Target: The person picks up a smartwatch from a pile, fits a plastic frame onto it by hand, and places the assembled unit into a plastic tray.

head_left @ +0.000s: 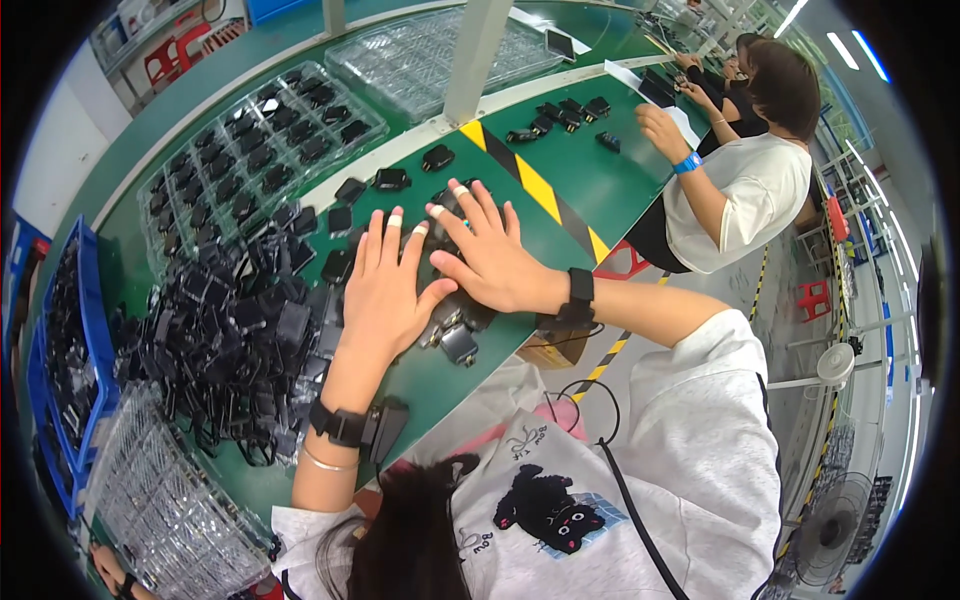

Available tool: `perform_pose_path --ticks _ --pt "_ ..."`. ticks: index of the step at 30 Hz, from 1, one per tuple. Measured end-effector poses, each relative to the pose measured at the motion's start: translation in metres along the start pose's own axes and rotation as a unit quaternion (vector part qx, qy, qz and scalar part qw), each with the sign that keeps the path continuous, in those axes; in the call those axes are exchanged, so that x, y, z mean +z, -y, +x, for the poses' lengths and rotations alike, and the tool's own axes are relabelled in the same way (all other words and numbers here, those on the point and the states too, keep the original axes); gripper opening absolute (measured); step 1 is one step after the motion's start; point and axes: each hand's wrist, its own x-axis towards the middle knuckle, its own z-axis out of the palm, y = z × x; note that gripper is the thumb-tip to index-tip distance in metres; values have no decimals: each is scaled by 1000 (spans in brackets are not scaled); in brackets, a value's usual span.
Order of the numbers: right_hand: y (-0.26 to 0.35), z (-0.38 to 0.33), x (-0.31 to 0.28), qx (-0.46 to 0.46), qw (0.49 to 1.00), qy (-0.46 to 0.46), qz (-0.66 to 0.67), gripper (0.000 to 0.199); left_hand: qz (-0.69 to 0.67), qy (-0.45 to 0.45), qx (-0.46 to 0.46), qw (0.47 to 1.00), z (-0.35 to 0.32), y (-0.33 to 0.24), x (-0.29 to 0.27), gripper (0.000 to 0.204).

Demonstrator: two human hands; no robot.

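Note:
Both hands reach over the green tabletop (410, 395) with stretched fingers and pale tape on some fingertips. My left hand (385, 290) lies palm down among small black plastic housings. Close by on the right, my right hand (495, 260) spreads over a cluster of the same parts, partly hidden beneath it. Neither hand grips anything that I can see. Just below the hands sits a black housing (459, 345). Beyond the fingertips are a few more, such as one black housing (391, 179). A large heap of black housings (240, 330) spreads left of my left hand.
A clear compartment tray (365, 100) with black parts stands far left, near stacked clear trays (420, 70). A blue bin (95, 395) and more clear trays (150, 490) are at left. Yellow-black tape (535, 185) crosses the table. A co-worker (765, 190) sits at far right.

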Motion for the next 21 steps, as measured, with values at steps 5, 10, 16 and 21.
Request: perform_pose_path --ticks 5,10,16,21 --pt "-66 24 -39 26 999 -25 -4 54 21 24 9 999 42 -15 -20 70" --pt "-236 44 -60 220 971 -74 -57 58 -119 46 45 991 140 -60 11 68" --pt "-311 75 -62 266 960 -86 -31 61 -78 41 78 993 253 -77 122 67" --pt "-313 97 -57 217 976 -5 -29 63 -13 110 64 992 278 -80 161 70"
